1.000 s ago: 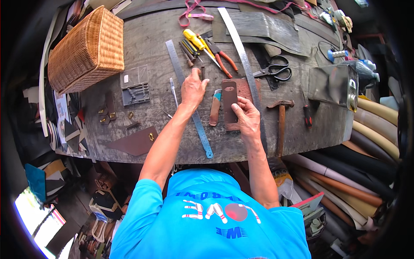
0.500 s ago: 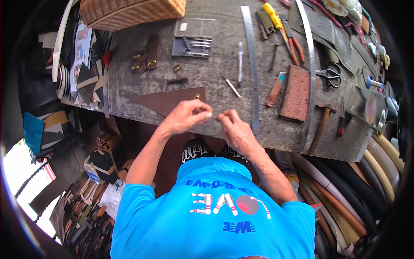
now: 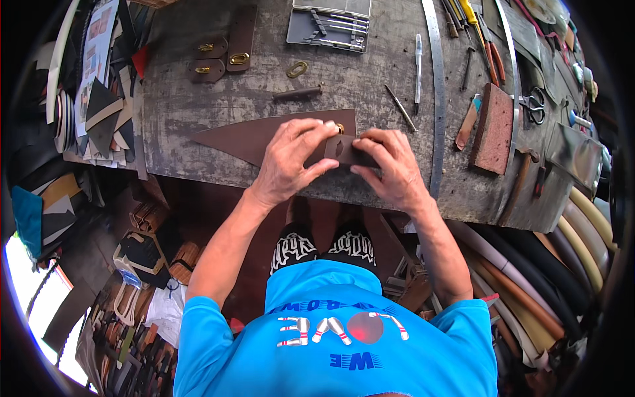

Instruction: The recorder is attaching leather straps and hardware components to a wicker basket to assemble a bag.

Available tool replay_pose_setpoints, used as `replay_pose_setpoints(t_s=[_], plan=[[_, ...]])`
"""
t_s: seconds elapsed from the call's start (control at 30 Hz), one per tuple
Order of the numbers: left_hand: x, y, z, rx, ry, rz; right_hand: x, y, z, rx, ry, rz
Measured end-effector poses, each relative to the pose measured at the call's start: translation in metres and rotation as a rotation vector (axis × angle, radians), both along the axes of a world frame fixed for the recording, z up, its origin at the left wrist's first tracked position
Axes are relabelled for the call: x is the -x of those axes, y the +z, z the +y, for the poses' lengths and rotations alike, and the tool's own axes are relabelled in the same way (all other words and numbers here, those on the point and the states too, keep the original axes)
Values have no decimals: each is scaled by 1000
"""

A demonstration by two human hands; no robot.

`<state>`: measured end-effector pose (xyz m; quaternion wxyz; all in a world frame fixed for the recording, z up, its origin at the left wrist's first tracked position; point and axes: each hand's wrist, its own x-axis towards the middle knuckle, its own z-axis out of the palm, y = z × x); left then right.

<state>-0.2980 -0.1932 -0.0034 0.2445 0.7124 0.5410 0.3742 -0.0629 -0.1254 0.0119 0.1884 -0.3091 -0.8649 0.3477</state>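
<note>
Between my hands is a small brown leather strap point(image 3: 347, 153) with an oval hole near its left end. My right hand point(image 3: 391, 162) pinches its right part between thumb and fingers. My left hand point(image 3: 291, 159) curls round the left end, with fingertips at the far edge and thumb at the near edge. Under my hands lies a pointed brown leather flap point(image 3: 241, 134), its tip to the left. A brass turn lock point(image 3: 340, 128) shows on it just beyond the strap, partly hidden by my left fingers.
Beyond my hands lie an oval brass ring point(image 3: 297, 69), a dark rod point(image 3: 297, 93), leather tabs with brass fittings point(image 3: 239, 59) and a screwdriver set point(image 3: 329, 26). To the right are a thin metal tool point(image 3: 401, 108), a pen point(image 3: 418, 71), a steel ruler point(image 3: 436, 99), a brick point(image 3: 493, 129) and a hammer point(image 3: 519, 182).
The holed leather strap now shows between my hands, where earlier only pinched fingers showed. Both hands have moved in over the flap, and the view has shifted closer to the bench.
</note>
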Motion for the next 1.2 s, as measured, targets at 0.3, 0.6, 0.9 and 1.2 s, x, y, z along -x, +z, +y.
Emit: replay_pose_setpoints(t_s=[0.3, 0.6, 0.9, 1.2], plan=[[1, -34, 13, -134, 27, 31, 4, -21, 18, -116, 1, -37], [1, -34, 12, -104, 17, 77, 5, -26, 17, -129, -8, -59], [-2, -29, 11, -44, 49, 76, 6, -21, 18, -117, -8, -69], [0, -32, 12, -120, -6, 163, 8, -16, 13, -180, -9, -118]])
